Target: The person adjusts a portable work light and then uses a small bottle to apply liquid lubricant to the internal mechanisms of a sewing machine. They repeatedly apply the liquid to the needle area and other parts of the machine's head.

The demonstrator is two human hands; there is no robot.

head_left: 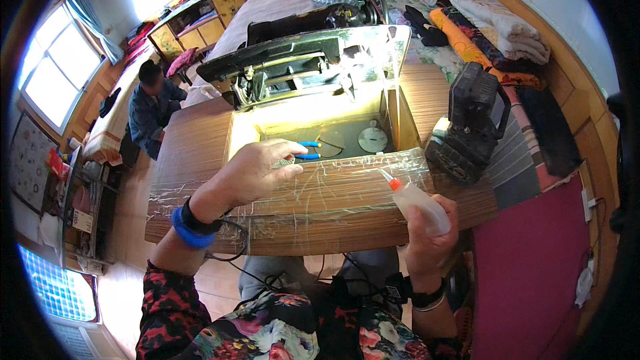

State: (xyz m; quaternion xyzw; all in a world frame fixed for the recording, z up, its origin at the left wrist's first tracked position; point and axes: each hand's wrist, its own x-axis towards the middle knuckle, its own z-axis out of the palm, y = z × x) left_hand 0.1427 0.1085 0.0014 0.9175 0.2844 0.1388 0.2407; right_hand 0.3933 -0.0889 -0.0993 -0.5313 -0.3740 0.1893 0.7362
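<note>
A treadle-style sewing machine (300, 67) is tipped back on its table, with its metal underside facing me under bright light. Below it the open well (407, 120) of the wooden table holds a round metal disc (373, 139) and blue-handled pliers (309, 157), partly hidden by my fingers. My left hand (257, 170) is over the well's near edge, thumb and fingers closed around a small greyish-green patterned thing (283, 162). In my right hand (432, 230) is a translucent squeeze bottle (421, 208) with an orange collar, its thin nozzle pointing up and left.
A black work lamp (470, 123) stands at the table's right. Worn clear film (320, 193) covers the front edge. Behind lies a bed (283, 10) with folded bedding (507, 27). Another person (150, 107) sits at the left. Dark cables (233, 253) hang near my lap.
</note>
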